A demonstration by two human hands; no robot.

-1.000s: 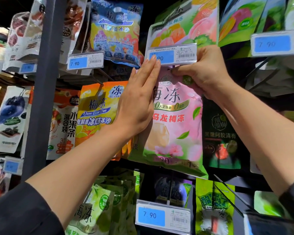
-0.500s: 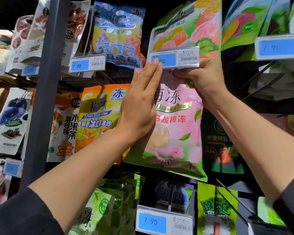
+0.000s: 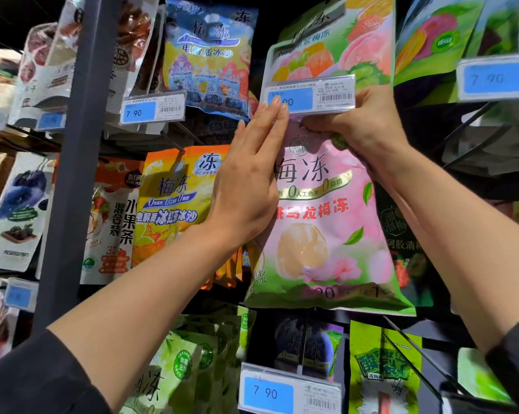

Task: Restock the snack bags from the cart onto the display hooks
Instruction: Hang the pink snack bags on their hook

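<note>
Snack bag (image 3: 321,222), pink fading to green, is being held against the display at the centre of the view, directly beneath a price tag (image 3: 309,95). Its top edge is being pinched by the right hand (image 3: 363,130), fingers curled round the header just under the tag. The left hand (image 3: 246,186) is being laid flat on the bag's 9 o'clock edge, fingers straight and together, tips reaching the tag's lower corner; nothing is being gripped by it.

The hook itself is being hidden by tag and hand, so it cannot be told whether the hang hole is being threaded. The step is judged to be the seating of the bag on its hook. It is judged best done by the header being kept level and slid straight back while the flat hand is steadying the body against swing.

The bag is being seen as glossy, soft film, pillowed in the middle, creased at the pinch. The tag is being presented as a rigid clear sleeve over blue and white paper. An orange bag (image 3: 174,198) is hanging at 9 o'clock, just beside.
</note>
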